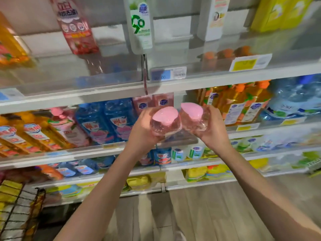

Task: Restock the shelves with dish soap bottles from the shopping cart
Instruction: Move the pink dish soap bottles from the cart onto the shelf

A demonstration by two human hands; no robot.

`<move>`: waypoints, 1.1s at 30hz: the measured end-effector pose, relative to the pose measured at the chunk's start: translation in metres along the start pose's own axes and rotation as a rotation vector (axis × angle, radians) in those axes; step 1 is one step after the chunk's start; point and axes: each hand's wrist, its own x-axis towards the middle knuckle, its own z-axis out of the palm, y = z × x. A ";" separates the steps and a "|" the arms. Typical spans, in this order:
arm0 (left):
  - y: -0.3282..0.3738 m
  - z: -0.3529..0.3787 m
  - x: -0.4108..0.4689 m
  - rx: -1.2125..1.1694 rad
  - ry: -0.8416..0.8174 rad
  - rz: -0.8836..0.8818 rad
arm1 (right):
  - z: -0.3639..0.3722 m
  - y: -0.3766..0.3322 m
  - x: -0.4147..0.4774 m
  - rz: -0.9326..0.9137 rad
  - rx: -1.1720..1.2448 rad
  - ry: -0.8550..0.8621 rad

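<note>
The person stands facing the shelving with both arms stretched forward. Each hand carries one pink dish soap bottle at the front edge of the second shelf (246, 133). The two bottles are side by side and all but touching. They sit right at the mouth of a gap between the blue bottles (107, 119) on the left and the orange bottles (234, 105) on the right.

Their pink caps are turned up and back toward the person. Each bottle's long axis therefore runs down and away, into the gap. Straight behind them, deeper on the same shelf, are two matching pink bottles (163, 101). My guess is that the coming move is a short push inward and a setting down in front of those.

The left hand (140, 129) has its fingers curled around the clear body of the left bottle (165, 119) from the outer side. The right hand (213, 126) wraps the right bottle (192, 113) the same way from its own side. Neither hand looks nearer the shelf than the other; both are level at the front edge.

The wire shopping cart (19, 206) is low at the person's left, well apart from the hands.
</note>
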 end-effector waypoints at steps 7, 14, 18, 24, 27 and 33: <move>-0.041 0.037 0.034 0.099 0.073 0.139 | 0.032 0.053 0.040 0.001 -0.042 -0.068; -0.065 0.050 0.054 0.028 0.027 -0.054 | 0.058 0.077 0.065 0.113 -0.024 -0.066; -0.087 0.049 0.069 0.005 -0.031 -0.194 | 0.063 0.084 0.077 0.207 0.084 -0.057; -0.107 0.047 0.091 -0.043 -0.048 -0.238 | 0.059 0.092 0.104 0.299 0.149 -0.187; -0.118 0.047 0.102 0.127 -0.028 -0.211 | 0.061 0.099 0.117 0.283 0.139 -0.261; -0.112 0.049 0.093 0.531 0.065 -0.082 | 0.075 0.110 0.149 0.211 -0.273 -0.343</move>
